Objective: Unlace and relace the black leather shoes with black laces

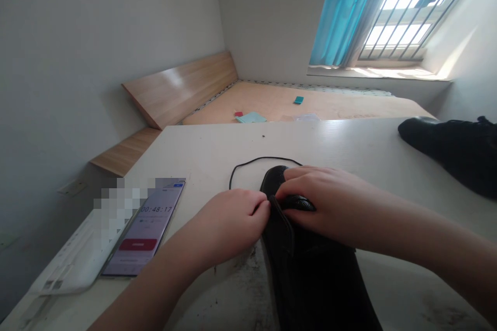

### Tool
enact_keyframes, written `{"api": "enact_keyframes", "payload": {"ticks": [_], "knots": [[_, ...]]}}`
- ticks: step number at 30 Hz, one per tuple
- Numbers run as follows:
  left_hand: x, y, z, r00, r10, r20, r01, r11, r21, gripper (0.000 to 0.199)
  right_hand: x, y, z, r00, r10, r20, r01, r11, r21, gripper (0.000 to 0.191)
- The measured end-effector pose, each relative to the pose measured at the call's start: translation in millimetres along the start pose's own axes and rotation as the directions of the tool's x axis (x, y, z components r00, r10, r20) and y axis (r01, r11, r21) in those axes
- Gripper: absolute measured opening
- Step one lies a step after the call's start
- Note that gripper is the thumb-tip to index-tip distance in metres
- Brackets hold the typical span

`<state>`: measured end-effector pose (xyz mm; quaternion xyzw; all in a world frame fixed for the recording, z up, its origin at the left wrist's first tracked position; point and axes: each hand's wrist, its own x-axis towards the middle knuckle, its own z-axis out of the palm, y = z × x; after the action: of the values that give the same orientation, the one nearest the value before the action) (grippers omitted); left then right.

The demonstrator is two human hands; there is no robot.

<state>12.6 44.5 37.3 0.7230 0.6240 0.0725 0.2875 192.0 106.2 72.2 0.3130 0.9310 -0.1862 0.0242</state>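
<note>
A black shoe [318,284] lies lengthwise on the white table in front of me. My left hand [240,217] is closed, its thumb and finger pinching the edge of a dark flap [285,225] on the shoe's upper. From the other side my right hand [310,194] reaches over the shoe, its fingers and thumb curled round a shiny, textured dark part [298,202]. Beyond the shoe a thin black cord [264,158], like a shoelace, makes a loop on the table. Its ends run behind my hands, so I cannot tell where it is attached.
Another black shoe [450,150] sits at the table's right. On the left, a phone [145,232] showing a timer leans against a white, partly blurred box [83,251]. Past the white table [202,150] is a bed [272,95] with small items, under a barred window [404,15].
</note>
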Motion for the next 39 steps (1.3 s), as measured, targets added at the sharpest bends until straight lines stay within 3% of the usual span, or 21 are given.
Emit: {"api": "enact_keyframes", "payload": {"ticks": [7, 13, 17, 19, 22, 24, 26, 29, 33, 36, 39], "knots": [[-3, -3, -2.9, 0.994, -0.111, 0.024, 0.111, 0.994, 0.001, 0.044, 11, -1, 8, 0.998, 0.054, -0.019, -0.053, 0.997, 0.054, 0.018], [-1, -5, -3.4, 0.998, 0.04, 0.05, -0.037, 0.997, -0.066, 0.037, 8, 2, 10, 0.997, 0.067, -0.037, -0.06, 0.985, 0.164, 0.016], [1, -3, -3.7, 0.998, 0.063, -0.006, -0.063, 0.996, -0.061, 0.032, 6, 6, 6, 0.979, 0.111, -0.17, -0.061, 0.958, 0.279, 0.015], [-1, -2, -4.3, 0.999, 0.037, 0.0, -0.037, 0.998, -0.049, 0.031, 2, 9, -1, 0.953, 0.148, -0.263, -0.012, 0.889, 0.457, 0.021], [-2, -5, -4.2, 1.0, -0.018, 0.006, 0.018, 0.998, 0.062, 0.026, -8, 14, -18, 0.95, 0.127, -0.284, 0.133, 0.659, 0.741, 0.029], [-1, -12, -3.4, 0.994, -0.079, -0.076, 0.089, 0.987, 0.137, 0.02, -15, 16, -28, 0.967, 0.067, -0.246, 0.181, 0.502, 0.846, 0.031], [3, -19, -2.7, 0.981, -0.122, -0.151, 0.143, 0.98, 0.139, 0.016, -21, 16, -35, 0.971, 0.037, -0.238, 0.196, 0.455, 0.869, 0.029], [10, -27, -1.8, 0.968, -0.125, -0.219, 0.138, 0.989, 0.046, 0.022, -23, 14, -37, 0.958, 0.089, -0.273, 0.185, 0.536, 0.824, 0.028], [25, -29, 3.4, 0.967, -0.098, -0.234, 0.04, 0.97, -0.239, 0.065, -17, 9, -29, 0.965, 0.119, -0.234, 0.139, 0.527, 0.839, 0.028], [37, -25, 9.7, 0.982, -0.046, -0.181, -0.054, 0.858, -0.511, 0.082, -11, 9, -20, 0.986, 0.045, -0.161, 0.117, 0.506, 0.855, 0.028], [43, -20, 12.0, 0.975, -0.011, -0.222, -0.146, 0.721, -0.678, 0.095, -4, 12, -12, 0.997, 0.013, -0.08, 0.06, 0.542, 0.838, 0.03]]}}
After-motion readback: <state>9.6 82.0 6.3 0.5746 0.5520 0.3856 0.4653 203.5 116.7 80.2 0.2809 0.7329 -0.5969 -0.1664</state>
